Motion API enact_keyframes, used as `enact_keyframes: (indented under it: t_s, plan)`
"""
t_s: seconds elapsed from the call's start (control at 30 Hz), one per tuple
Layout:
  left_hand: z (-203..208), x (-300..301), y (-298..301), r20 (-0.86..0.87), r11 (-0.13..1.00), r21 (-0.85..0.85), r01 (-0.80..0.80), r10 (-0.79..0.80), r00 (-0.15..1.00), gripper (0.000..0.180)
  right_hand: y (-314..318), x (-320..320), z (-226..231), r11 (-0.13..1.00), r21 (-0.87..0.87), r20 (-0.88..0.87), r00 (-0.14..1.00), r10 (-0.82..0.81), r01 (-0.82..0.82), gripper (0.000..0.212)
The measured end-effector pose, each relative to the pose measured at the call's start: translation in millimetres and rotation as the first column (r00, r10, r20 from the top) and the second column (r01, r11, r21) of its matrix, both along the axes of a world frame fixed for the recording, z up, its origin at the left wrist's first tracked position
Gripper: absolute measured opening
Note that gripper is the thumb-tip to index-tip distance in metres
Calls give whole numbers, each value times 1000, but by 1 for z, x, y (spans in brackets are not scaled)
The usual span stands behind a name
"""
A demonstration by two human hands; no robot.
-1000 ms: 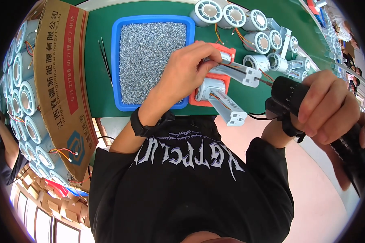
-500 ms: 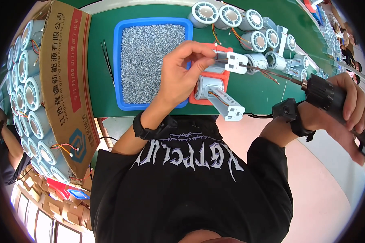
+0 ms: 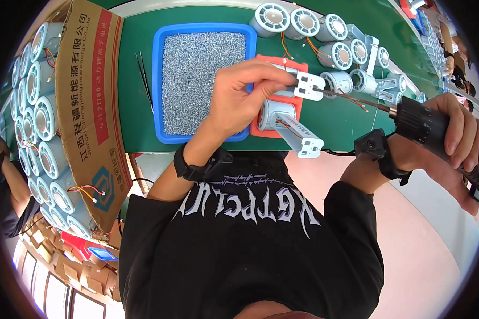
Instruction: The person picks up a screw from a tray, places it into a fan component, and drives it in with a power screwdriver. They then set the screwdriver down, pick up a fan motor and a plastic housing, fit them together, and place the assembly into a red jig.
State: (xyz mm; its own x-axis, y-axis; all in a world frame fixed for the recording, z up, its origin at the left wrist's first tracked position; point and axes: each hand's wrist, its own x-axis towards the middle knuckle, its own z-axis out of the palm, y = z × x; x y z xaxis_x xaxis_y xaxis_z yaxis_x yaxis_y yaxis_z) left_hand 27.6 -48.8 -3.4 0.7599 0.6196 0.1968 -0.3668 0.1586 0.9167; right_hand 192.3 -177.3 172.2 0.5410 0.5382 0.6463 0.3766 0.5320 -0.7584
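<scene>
My right hand (image 3: 457, 133) grips a black electric screwdriver (image 3: 421, 122) at the right. Its long thin bit reaches left to the white slotted end plate (image 3: 309, 86) of a metal bracket. Thumb and fingers of my left hand (image 3: 250, 93) are closed on that bracket just behind the plate; what else they may pinch is hidden. The bracket belongs to a unit lying in an orange-red holder (image 3: 299, 110). A second round motor unit (image 3: 277, 116) rests in the same holder, nearer me, its bracket (image 3: 298, 137) sticking out over the table edge.
A blue tray (image 3: 156, 106) full of small screws stands left of the holder, with black tweezers (image 3: 144, 80) beside it. Further left is a cardboard box (image 3: 93, 106) with several round motors (image 3: 45, 117). More motors (image 3: 305, 22) with wires line the far right of the green table (image 3: 135, 32).
My left fingers have shifted a little right, closer to the end plate. The screwdriver has moved slightly left, its bit still at the plate. The whole view has drifted slightly.
</scene>
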Motion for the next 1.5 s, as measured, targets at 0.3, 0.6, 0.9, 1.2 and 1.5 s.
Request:
enact_keyframes:
  t_s: [0.3, 0.6, 0.9, 1.2, 1.5]
  plan:
    - [-13, -7, 3, 20, 997, 76, -13, 11, 1000, 16, -14, -11, 12, 967, -117, 99, 971, -217, 228, 64]
    - [-14, -4, -2, 44, 998, 39, -50, 48, 998, 15, -16, -13, 14, 961, -142, 96, 969, -226, 238, 64]
    - [-9, -7, -5, -34, 999, -33, 8, -9, 999, 16, -11, 25, -5, 815, 342, -234, 797, 557, -468, 60]
    - [6, -7, 13, 35, 867, 488, -101, 96, 995, 16, -6, 12, -7, 817, 224, -131, 814, 565, -531, 59]
    - [4, -36, 39, -831, 667, 504, 548, 203, 517, 12, 12, -6, -22, 835, 98, 62, 840, 538, -542, 81]
